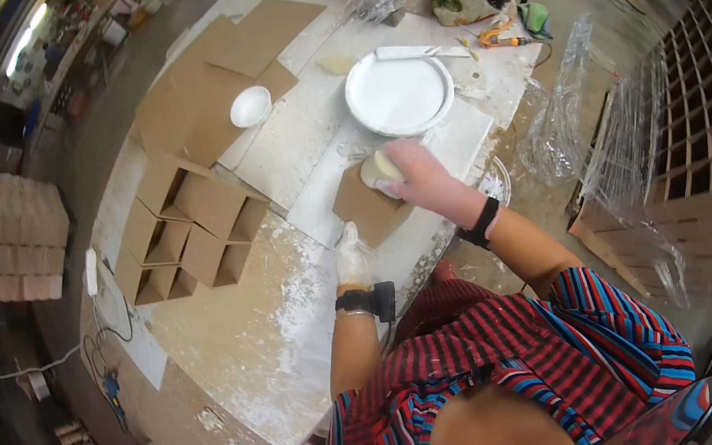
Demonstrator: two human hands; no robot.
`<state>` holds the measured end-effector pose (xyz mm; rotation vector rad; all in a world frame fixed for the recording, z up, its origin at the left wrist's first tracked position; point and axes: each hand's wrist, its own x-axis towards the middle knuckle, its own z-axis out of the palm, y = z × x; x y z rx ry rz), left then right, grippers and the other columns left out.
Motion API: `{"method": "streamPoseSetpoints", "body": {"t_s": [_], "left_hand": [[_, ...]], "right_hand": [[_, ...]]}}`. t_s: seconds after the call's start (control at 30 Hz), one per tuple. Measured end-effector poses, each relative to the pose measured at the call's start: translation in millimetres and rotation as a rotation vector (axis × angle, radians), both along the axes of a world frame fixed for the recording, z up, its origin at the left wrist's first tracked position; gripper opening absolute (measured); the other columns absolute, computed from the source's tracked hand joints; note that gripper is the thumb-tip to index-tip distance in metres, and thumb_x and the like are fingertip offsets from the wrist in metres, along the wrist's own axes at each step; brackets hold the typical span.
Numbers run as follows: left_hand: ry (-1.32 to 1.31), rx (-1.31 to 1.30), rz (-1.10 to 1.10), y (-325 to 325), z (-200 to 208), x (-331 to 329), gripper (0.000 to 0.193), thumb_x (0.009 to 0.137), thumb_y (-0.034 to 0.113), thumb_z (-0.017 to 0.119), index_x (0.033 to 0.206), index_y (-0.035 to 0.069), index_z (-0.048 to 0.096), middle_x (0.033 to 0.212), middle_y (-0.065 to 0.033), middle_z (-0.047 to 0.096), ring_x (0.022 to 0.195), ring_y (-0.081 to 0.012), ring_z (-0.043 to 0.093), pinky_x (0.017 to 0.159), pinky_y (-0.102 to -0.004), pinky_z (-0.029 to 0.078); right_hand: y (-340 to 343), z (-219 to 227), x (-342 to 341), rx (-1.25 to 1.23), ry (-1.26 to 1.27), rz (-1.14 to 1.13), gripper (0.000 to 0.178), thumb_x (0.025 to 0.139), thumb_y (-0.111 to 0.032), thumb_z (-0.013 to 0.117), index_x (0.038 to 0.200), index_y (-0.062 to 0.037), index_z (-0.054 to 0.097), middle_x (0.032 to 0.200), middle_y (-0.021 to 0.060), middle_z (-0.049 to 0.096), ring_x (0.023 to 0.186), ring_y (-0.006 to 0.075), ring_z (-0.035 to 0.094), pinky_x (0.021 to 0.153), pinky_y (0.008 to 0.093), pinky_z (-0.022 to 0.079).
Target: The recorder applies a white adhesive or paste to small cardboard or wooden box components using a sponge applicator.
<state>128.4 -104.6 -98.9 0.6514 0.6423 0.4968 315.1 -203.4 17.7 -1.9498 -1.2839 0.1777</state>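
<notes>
My right grip [424, 176]'s wrapped round a pale pad [377, 172], pressed over the cardboard [361, 208] mid-frame. Left grip [353, 259]'s at its lower-left edge, can't tell if it's pinching.

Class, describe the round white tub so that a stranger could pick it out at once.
Start at the pale, white-stained worktable. Beyond the person's right hand stands the round white tub, filled with white material. Unlike the small white bowl to its left, it is far wider and has a flat white strip across its far rim.
</notes>
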Motion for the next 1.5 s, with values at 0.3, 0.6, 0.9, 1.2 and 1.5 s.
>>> {"method": "streamPoseSetpoints", "body": {"t_s": [0.3,0.6,0.9,1.2,1.5], "left_hand": [[0.101,0.021,-0.061,15,-26,-29,0.057,0.096,0.034,0.053,0.14,0.001,0.037,0.138,-0.0095,0.045,0.124,-0.0216,0.045,0.104,-0.0352,0.037],[0.073,0.002,-0.032,7,-21,-23,0.059,0.096,0.032,0.053,0.143,0.002,0.032,0.14,-0.0108,0.042,0.126,-0.0226,0.043,0.105,-0.0368,0.037],[-0.162,-0.208,0.04,5,-6,-17,0.047,0.097,0.014,0.051,0.141,0.012,0.035,0.135,-0.0084,0.045,0.122,-0.0248,0.048,0.101,-0.042,0.045],[-0.129,-0.038,-0.048,11,-1,-22,0.056,0.095,0.019,0.052,0.144,0.007,0.028,0.136,-0.0063,0.044,0.123,-0.0181,0.044,0.1,-0.0305,0.038],[0.043,-0.08,-0.027,7,-24,-25,0.055,0.095,0.029,0.057,0.141,0.008,0.037,0.126,-0.0105,0.053,0.112,-0.0223,0.055,0.092,-0.035,0.048]], "right_hand": [[37,-5,-15,-0.401,-0.23,0.423,0.044,0.078,-0.027,0.068,0.114,-0.0057,0.052,0.105,0.0154,0.053,0.1,0.0342,0.053,0.084,0.044,0.044],[55,-8,-32,-0.265,-0.085,0.266,0.034,0.078,-0.021,0.066,0.106,-0.0042,0.057,0.097,0.0163,0.056,0.097,0.0341,0.055,0.082,0.0424,0.045],[37,21,-41,-0.366,-0.189,0.521,0.041,0.078,-0.019,0.067,0.114,-0.0019,0.055,0.113,0.0174,0.055,0.105,0.0346,0.054,0.09,0.0422,0.044],[69,1,-73,-0.242,-0.141,0.36,0.042,0.077,-0.017,0.069,0.112,-0.0036,0.051,0.104,0.0193,0.052,0.099,0.0364,0.054,0.087,0.0425,0.044],[9,9,-81,-0.325,-0.328,0.535,0.046,0.07,-0.012,0.071,0.111,-0.0072,0.05,0.102,0.0149,0.051,0.093,0.033,0.053,0.078,0.0439,0.045]]}}
